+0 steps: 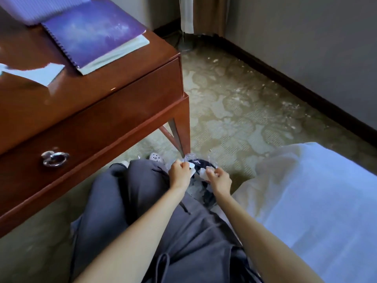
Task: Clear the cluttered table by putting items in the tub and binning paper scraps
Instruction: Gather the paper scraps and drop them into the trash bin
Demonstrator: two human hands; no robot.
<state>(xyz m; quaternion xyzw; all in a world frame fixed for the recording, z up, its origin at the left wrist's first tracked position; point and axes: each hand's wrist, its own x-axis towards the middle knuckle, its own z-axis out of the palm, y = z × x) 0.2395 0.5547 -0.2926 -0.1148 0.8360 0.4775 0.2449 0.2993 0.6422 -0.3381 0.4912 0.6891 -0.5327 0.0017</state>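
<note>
Both my hands reach down over a dark bin (pixel 201 163) lined with a clear plastic bag, standing on the carpet by the table leg. My left hand (pixel 179 173) pinches a small white paper scrap (pixel 191 166) at the bin's left rim. My right hand (pixel 221 179) grips another white paper scrap (pixel 204 172) just above the bin's opening. More white scraps lie inside the bin. On the wooden table (pixel 102 103) rest a purple spiral notebook (pixel 91 31), a white sheet of paper (pixel 36 73) and the corner of a pale lilac tub (pixel 40 8) at the top left.
The table has a drawer with a metal ring pull (pixel 55 158). A bed with white bedding (pixel 316 201) fills the lower right. My grey-trousered legs (pixel 142 201) sit between table and bed. Patterned carpet (pixel 244 103) dotted with small white bits runs to the wall.
</note>
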